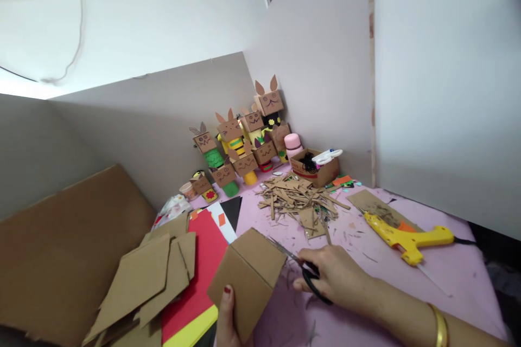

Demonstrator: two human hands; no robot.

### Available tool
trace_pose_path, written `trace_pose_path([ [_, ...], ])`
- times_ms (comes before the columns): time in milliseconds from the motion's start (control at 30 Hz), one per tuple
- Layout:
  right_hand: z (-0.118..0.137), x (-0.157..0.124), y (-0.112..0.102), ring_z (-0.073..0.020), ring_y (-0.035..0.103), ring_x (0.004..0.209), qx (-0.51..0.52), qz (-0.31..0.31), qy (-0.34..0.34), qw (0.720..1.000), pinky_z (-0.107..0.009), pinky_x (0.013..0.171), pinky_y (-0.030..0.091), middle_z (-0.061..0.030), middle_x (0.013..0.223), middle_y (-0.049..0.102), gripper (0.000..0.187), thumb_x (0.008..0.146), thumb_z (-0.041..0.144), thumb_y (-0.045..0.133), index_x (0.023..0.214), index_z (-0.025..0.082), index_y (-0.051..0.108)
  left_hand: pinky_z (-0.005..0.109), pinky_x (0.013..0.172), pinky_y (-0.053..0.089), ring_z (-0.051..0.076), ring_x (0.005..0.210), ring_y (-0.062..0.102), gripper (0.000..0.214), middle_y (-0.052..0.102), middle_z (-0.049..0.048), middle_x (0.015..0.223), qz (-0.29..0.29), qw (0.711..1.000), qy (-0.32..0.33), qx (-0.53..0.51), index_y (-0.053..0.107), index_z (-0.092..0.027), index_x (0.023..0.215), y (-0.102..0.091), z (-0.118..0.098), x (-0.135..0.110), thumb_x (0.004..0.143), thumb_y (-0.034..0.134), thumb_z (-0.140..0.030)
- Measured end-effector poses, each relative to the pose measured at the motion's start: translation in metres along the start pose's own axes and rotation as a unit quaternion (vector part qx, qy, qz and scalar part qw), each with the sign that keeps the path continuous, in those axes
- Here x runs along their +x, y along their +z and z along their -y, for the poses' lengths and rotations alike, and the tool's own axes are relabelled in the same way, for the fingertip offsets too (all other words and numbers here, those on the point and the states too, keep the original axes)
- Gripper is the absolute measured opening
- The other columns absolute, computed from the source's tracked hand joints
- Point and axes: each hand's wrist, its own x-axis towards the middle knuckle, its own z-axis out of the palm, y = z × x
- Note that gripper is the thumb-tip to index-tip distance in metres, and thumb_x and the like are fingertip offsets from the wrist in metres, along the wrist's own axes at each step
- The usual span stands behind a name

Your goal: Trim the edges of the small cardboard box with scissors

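My left hand grips a folded piece of cardboard from below, the thumb lying across its face. A crease runs across the upper part of the piece. In my right hand is a pair of scissors with black handles, fingers through the loops. The blades lie along the cardboard's upper right edge; whether they are parted is hard to make out. Beyond the scissors lies a heap of thin cardboard scraps.
A yellow glue gun rests at the right beside a cardboard strip. Cardboard sheets and red paper lie at the left. Several cardboard animal figures, a pink bottle and a small box stand at the back.
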Motion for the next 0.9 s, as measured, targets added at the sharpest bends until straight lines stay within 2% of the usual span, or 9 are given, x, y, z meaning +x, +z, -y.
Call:
trace_pose_path([
  [100,-0.001,0.001,0.001,-0.0176,0.065,0.063,0.040,-0.003,0.005,0.999,-0.022,0.052,0.030,-0.0023,0.071,0.073,0.024,0.080,0.046,0.063,0.080,0.022,0.066,0.039,0.089,0.052,0.031,0.104,0.064,0.053,0.076,0.0044,0.085,0.000,1.000,-0.015,0.011,0.063,-0.023,0.114,-0.003,0.003,0.002,0.064,0.073,-0.040],
  [267,0.000,0.001,-0.001,-0.0171,0.064,0.065,0.070,0.003,0.006,0.998,-0.022,0.054,0.031,-0.0013,0.074,0.073,0.017,0.077,0.040,0.065,0.080,0.022,0.066,0.041,0.089,0.051,0.033,0.105,0.063,0.068,0.075,0.0050,0.079,0.004,0.998,-0.053,-0.017,0.056,-0.016,0.121,-0.014,0.013,0.012,0.063,0.072,-0.047],
  [500,0.002,0.001,0.000,-0.0202,0.068,0.076,0.014,0.000,-0.005,1.000,-0.023,0.060,0.036,-0.0029,0.085,0.075,0.011,0.080,0.031,0.056,0.083,0.024,0.063,0.042,0.086,0.052,0.032,0.096,0.068,0.065,0.074,0.0039,0.073,-0.004,0.997,-0.069,-0.017,0.055,-0.018,0.121,-0.030,0.022,0.024,0.064,0.074,-0.042],
  [767,0.003,0.003,0.002,-0.0232,0.069,0.080,-0.017,0.008,0.015,1.000,-0.025,0.060,0.035,-0.0066,0.085,0.076,0.013,0.082,0.027,0.054,0.085,0.023,0.066,0.040,0.089,0.051,0.031,0.098,0.067,0.082,0.075,0.0015,0.073,0.015,0.996,-0.084,-0.041,0.046,-0.021,0.132,-0.020,0.019,0.017,0.059,0.077,-0.041],
  [900,0.003,0.003,0.002,-0.0225,0.068,0.075,-0.020,0.012,0.024,0.999,-0.024,0.057,0.033,-0.0065,0.080,0.076,0.015,0.083,0.030,0.055,0.081,0.022,0.067,0.041,0.089,0.050,0.031,0.095,0.068,0.080,0.075,0.0029,0.075,0.020,0.995,-0.081,-0.049,0.045,-0.019,0.132,-0.018,0.018,0.016,0.061,0.075,-0.041],
])
